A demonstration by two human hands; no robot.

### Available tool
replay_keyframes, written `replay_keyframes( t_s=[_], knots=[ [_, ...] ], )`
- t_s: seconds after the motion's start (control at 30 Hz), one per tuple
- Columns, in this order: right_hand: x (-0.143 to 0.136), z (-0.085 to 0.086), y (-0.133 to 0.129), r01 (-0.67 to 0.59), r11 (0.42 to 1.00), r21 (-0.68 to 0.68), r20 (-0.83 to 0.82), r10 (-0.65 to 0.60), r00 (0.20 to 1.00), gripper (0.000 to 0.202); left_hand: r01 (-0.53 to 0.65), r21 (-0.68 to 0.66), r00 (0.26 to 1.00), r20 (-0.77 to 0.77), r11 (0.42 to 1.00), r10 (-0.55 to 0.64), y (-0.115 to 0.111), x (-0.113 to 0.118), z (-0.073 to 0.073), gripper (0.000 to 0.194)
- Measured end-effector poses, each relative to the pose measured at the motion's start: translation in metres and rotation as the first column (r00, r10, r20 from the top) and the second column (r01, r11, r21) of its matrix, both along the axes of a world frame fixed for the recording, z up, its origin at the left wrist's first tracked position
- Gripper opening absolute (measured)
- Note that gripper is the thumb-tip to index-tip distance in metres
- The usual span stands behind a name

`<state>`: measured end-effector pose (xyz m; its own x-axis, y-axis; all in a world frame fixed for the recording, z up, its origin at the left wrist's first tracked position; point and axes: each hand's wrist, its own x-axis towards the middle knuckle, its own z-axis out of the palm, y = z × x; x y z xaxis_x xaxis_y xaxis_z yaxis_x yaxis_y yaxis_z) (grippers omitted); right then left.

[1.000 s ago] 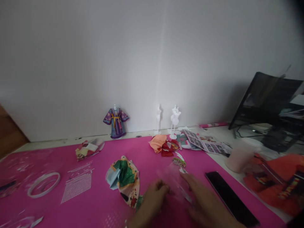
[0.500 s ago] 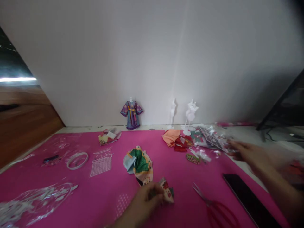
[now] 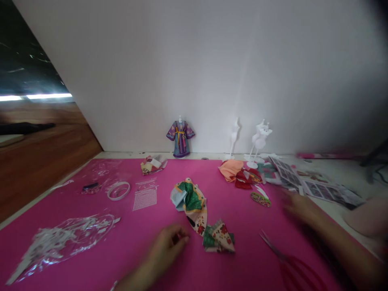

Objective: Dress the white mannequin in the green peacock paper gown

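Note:
My left hand (image 3: 168, 246) is low over the pink mat, its fingers loosely curled with a small gap and nothing between them. Just right of it lies a folded scrap of floral and green fabric (image 3: 220, 236). Touching or nearly touching that scrap, a larger crumpled patterned fabric piece (image 3: 190, 202) lies behind it. My right hand (image 3: 298, 208) is smeared by motion at the mat's right side, near the printed papers (image 3: 285, 171); its fingers cannot be read. Red-handled scissors (image 3: 280, 254) lie in front of it, blades pointing away. A dark flat object is mostly hidden under my right forearm.
A bag of white strips (image 3: 69, 238), a tape roll (image 3: 119, 190) and a sheet of small white dots (image 3: 145, 199) lie left. Behind stand a small purple robe (image 3: 181, 138) and white mini mannequins (image 3: 235, 137). Orange fabric (image 3: 230, 169) and a green patterned clip (image 3: 260, 199) are right.
My left hand has let go of the floral scrap and drawn back left. My right hand has moved left and inward from the papers, leaving more of them visible. The view has shifted right.

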<state>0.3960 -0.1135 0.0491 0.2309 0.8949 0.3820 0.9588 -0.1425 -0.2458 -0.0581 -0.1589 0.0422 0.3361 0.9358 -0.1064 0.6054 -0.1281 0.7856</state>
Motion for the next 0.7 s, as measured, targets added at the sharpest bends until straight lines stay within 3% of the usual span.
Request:
replay_keyframes(
  t_s=[0.1, 0.2, 0.23, 0.3, 0.4, 0.57, 0.63, 0.7],
  knots=[
    [-0.03, -0.002, -0.006, -0.13, 0.989, -0.067, -0.018, 0.129, 0.991, 0.045, 0.067, 0.064, 0.986, -0.16, 0.996, -0.056, 0.0, 0.01, -0.003, 0.021],
    [-0.079, 0.001, -0.024, -0.246, 0.96, -0.134, -0.077, 0.237, 0.968, 0.032, 0.111, 0.05, 0.966, -0.239, 0.993, -0.096, 0.0, 0.031, -0.004, 0.02],
    [-0.098, 0.001, -0.032, -0.303, 0.937, -0.176, -0.112, 0.286, 0.952, 0.027, 0.11, 0.045, 0.964, -0.249, 0.993, -0.096, -0.001, 0.038, -0.005, 0.018],
    [-0.136, 0.0, -0.049, -0.458, 0.83, -0.318, -0.262, 0.387, 0.884, 0.03, 0.099, 0.047, 0.966, -0.244, 0.994, -0.084, -0.001, 0.051, -0.007, 0.009],
    [-0.181, -0.005, -0.068, -0.537, 0.779, -0.323, -0.338, 0.435, 0.835, 0.03, 0.091, 0.066, 0.978, -0.192, 0.994, -0.077, -0.002, 0.058, -0.007, 0.004],
    [-0.203, -0.009, -0.08, -0.493, 0.836, -0.242, -0.548, 0.301, 0.78, 0.039, 0.059, 0.085, 0.997, -0.057, 0.995, -0.054, -0.005, 0.039, 0.003, 0.01],
    [-0.204, -0.008, -0.083, -0.485, 0.856, -0.178, -0.736, 0.211, 0.643, 0.041, 0.004, 0.028, 0.995, 0.102, 1.0, -0.007, -0.007, 0.029, 0.007, 0.016],
    [-0.207, -0.005, -0.088, -0.486, 0.865, -0.123, -0.884, 0.127, 0.45, 0.043, -0.043, -0.082, 0.955, 0.29, 0.996, 0.066, -0.011, 0.021, 0.008, 0.024]
  ],
)
